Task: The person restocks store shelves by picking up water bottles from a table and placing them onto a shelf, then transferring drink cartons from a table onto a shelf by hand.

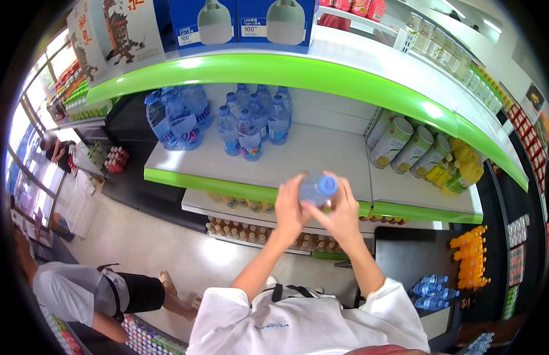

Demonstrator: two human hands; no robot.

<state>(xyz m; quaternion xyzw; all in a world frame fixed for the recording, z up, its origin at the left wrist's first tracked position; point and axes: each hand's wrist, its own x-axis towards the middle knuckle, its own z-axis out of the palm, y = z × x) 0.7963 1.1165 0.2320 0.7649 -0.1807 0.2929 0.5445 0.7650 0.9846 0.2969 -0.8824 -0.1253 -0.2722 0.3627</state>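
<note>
A clear plastic water bottle with a blue cap (316, 190) is held between both of my hands in front of the shelf edge, tilted so its cap faces up toward the camera. My left hand (291, 206) grips its left side, while my right hand (341, 208) wraps the right side. Beyond them on the white shelf (318, 155) stands a group of small blue-capped water bottles (252, 122). Larger water bottles (179, 117) stand together at that shelf's left end.
Green-white canisters (392, 142) and yellow jugs (465, 171) fill the shelf's right part. Above runs a green-edged shelf (274, 69) with boxes. On a black table (403, 248) at right are water bottles (432, 290) and orange drinks (470, 259). Another person (79, 288) is at lower left.
</note>
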